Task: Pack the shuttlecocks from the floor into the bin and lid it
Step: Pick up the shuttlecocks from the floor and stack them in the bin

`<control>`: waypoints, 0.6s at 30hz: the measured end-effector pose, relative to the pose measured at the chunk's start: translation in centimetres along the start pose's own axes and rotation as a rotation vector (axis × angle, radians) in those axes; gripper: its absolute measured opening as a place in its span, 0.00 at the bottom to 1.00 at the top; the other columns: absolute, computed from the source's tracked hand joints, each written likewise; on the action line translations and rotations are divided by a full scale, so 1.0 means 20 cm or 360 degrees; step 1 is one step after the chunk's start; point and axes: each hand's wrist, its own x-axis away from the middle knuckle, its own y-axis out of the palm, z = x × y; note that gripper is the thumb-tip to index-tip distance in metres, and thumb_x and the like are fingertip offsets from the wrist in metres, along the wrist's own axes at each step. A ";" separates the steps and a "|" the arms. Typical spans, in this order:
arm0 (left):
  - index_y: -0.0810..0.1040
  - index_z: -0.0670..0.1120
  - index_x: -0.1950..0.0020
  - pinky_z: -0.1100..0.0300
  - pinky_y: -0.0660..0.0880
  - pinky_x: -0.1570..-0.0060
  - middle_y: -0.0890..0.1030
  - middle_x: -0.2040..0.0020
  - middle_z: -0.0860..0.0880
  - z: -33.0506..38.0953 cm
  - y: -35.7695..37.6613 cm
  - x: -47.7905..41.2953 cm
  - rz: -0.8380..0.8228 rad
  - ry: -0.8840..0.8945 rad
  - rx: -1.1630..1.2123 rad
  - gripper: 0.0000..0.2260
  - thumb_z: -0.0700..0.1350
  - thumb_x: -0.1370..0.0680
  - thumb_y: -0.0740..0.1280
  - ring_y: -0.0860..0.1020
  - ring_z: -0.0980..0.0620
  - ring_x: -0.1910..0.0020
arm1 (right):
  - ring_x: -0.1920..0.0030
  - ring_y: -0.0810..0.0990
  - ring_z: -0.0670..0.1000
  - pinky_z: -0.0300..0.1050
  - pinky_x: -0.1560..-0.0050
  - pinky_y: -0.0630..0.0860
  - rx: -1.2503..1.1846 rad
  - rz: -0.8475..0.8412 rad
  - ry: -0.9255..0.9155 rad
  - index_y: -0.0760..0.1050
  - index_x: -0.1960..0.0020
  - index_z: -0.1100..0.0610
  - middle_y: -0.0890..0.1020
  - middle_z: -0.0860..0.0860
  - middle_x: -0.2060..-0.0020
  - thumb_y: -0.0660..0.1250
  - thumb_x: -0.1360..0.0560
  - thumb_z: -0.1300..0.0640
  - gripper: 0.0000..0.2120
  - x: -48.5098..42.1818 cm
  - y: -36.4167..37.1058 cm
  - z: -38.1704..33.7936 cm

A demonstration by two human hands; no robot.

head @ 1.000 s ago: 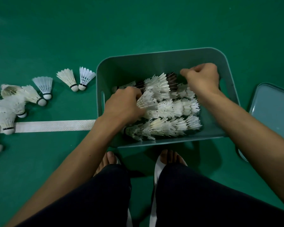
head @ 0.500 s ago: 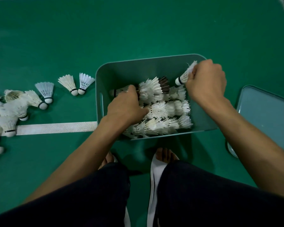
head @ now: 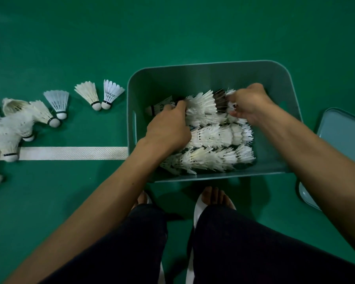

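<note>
Shuttlecocks [head: 213, 138] lie packed inside the bin [head: 193, 78], nested cork into skirt in three rows that run from the bin's left wall toward its right wall. Both hands are on the far row [head: 201, 105]. The left hand [head: 168, 128] reaches in over the bin's near rim, and its fingers curl down around that row's left end, where a dark-banded cork [head: 155, 108] pokes out toward the left wall. The right hand [head: 248, 103] is at the row's right end, its fingers bent and pinching white feathers just beside a dark-feathered skirt [head: 220, 98]; the fingertips themselves are blurred. The bin stands on the green floor [head: 172, 27]. Left of the bin, loose shuttlecocks [head: 10, 128] lie on the floor in a heap well apart from it, with a single one [head: 57, 103] nearer. A pair [head: 99, 95] lies just beside the left wall, corks touching and skirts fanned toward the bin's far side. A white line [head: 74, 153] runs along the floor from the heap to the bin's left wall. The lid [head: 344, 136] lies flat on the floor to the right of the bin, apart from it and partly hidden by the right forearm. Two feet [head: 213, 196] stand just on the near side of the bin.
</note>
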 end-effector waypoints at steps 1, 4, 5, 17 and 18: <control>0.61 0.50 0.21 0.46 0.74 0.40 0.73 0.33 0.39 0.00 0.00 0.00 -0.0005 0.0002 -0.0003 0.29 0.42 0.22 0.64 0.74 0.37 0.35 | 0.59 0.78 0.51 0.51 0.47 0.83 -0.0004 -0.0009 0.0013 0.74 0.44 0.65 0.75 0.53 0.55 0.65 0.19 0.67 0.05 0.00 0.00 -0.01; 0.60 0.50 0.21 0.45 0.75 0.40 0.74 0.33 0.39 -0.01 -0.01 0.02 -0.0022 0.0017 -0.0028 0.29 0.42 0.22 0.64 0.75 0.37 0.36 | 0.60 0.79 0.52 0.51 0.47 0.83 0.0029 -0.0030 0.0045 0.75 0.48 0.64 0.77 0.54 0.54 0.65 0.19 0.67 0.01 -0.01 -0.02 -0.01; 0.61 0.51 0.21 0.45 0.76 0.40 0.75 0.34 0.40 -0.01 -0.03 0.03 -0.0020 0.0030 -0.0041 0.29 0.42 0.22 0.64 0.75 0.38 0.36 | 0.62 0.79 0.52 0.51 0.47 0.83 0.0049 -0.0026 0.0045 0.76 0.47 0.64 0.78 0.55 0.55 0.66 0.20 0.66 0.03 -0.01 -0.03 0.00; 0.80 0.48 0.40 0.54 0.78 0.57 0.82 0.54 0.53 -0.10 -0.37 0.38 0.0621 0.0355 0.0413 0.11 0.45 0.22 0.68 0.76 0.57 0.65 | 0.59 0.83 0.56 0.49 0.51 0.82 0.0646 0.0543 -0.0971 0.84 0.57 0.61 0.85 0.56 0.62 0.66 0.28 0.56 0.11 0.43 0.03 -0.15; 0.81 0.48 0.43 0.56 0.77 0.59 0.81 0.56 0.54 -0.13 -0.38 0.43 0.0722 0.0340 0.0508 0.09 0.45 0.22 0.68 0.77 0.56 0.66 | 0.57 0.82 0.53 0.46 0.51 0.80 0.0619 0.0506 -0.1122 0.84 0.56 0.58 0.85 0.53 0.61 0.66 0.26 0.56 0.09 0.49 0.09 -0.17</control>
